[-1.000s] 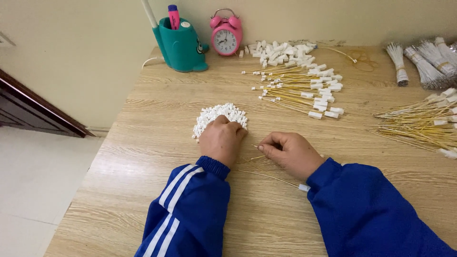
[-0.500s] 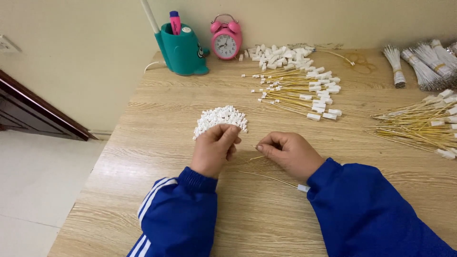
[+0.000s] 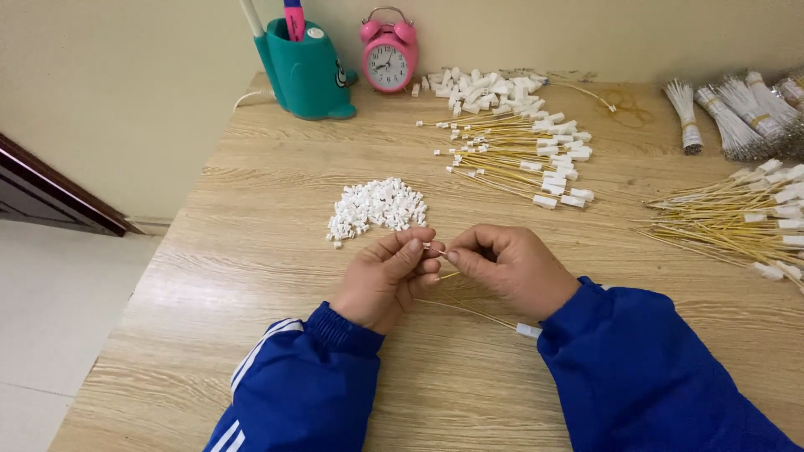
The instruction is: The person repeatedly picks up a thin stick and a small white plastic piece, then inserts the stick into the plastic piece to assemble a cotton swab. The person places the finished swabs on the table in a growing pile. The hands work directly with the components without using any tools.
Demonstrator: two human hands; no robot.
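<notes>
My left hand (image 3: 387, 278) pinches a small white connector between thumb and fingers, just below the pile of small white connectors (image 3: 377, 207). My right hand (image 3: 512, 268) pinches the tip of a thin yellow wire (image 3: 469, 311) and holds it against the left fingertips. The wire runs back under my right wrist and ends in a white plug (image 3: 528, 331) on the wooden table (image 3: 218, 251). Both sleeves are blue.
A heap of yellow wires with white plugs (image 3: 523, 159) lies beyond the hands, another heap (image 3: 737, 219) at the right edge. White wire bundles (image 3: 729, 113) sit far right. A teal pen holder (image 3: 306, 71), pink alarm clock (image 3: 389, 57) and larger white connectors (image 3: 486, 90) line the back.
My left hand has left the pile of small connectors and drawn back toward my right hand. The two sets of fingertips now meet.
</notes>
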